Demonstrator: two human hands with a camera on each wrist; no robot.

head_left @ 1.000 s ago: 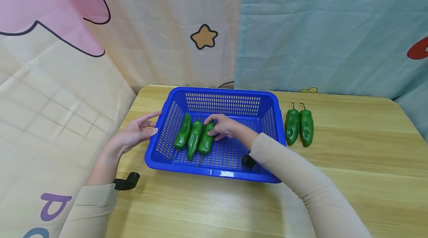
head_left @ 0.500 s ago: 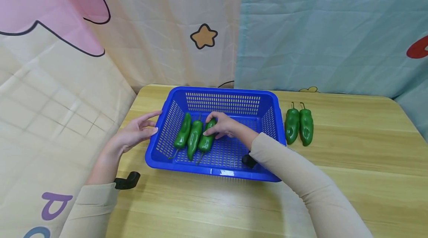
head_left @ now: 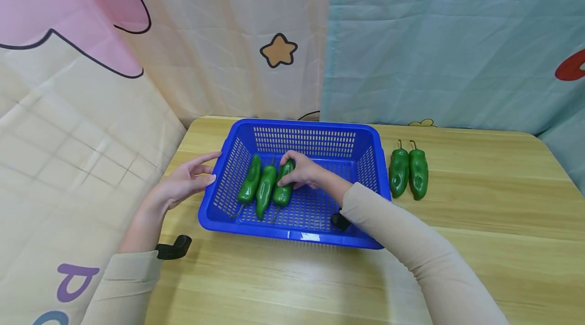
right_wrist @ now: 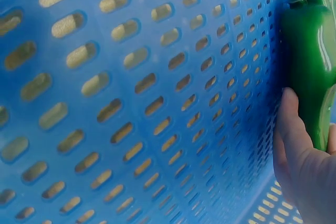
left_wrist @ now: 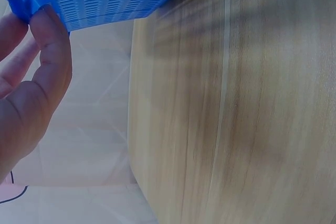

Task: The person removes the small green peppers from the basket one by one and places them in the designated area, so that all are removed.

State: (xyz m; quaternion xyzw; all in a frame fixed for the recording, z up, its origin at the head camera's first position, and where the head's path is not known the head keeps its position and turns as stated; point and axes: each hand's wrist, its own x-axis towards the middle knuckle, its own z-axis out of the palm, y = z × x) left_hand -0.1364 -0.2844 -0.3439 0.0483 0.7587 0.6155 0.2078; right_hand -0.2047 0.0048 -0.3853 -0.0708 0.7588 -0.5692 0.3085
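- Blue plastic with lots of little holes makes up the basket, which sits on the yellow wood worktop in front of me.
- Three shiny green peppers lie side by side in the left half of it: the left pepper, the middle pepper and the right pepper.
- My right hand reaches inside. Its fingers are bent and pinch the right pepper near its far end, away from the stem.
- The left and right peppers have their stems pointing to me. The middle one points its stem the other way.
- My left hand is outside, at the left side. Its fingers are spread, and the tips touch the blue rim.
- Two more green peppers lie on the wood, just past the right side: the inner pepper and the outer pepper. They are close together, with stems pointing away from me.
- I wear long, pale sleeves; the right sleeve crosses over the basket's edge.
- Behind it all hangs a cloth, with an orange star on its pinkish part.
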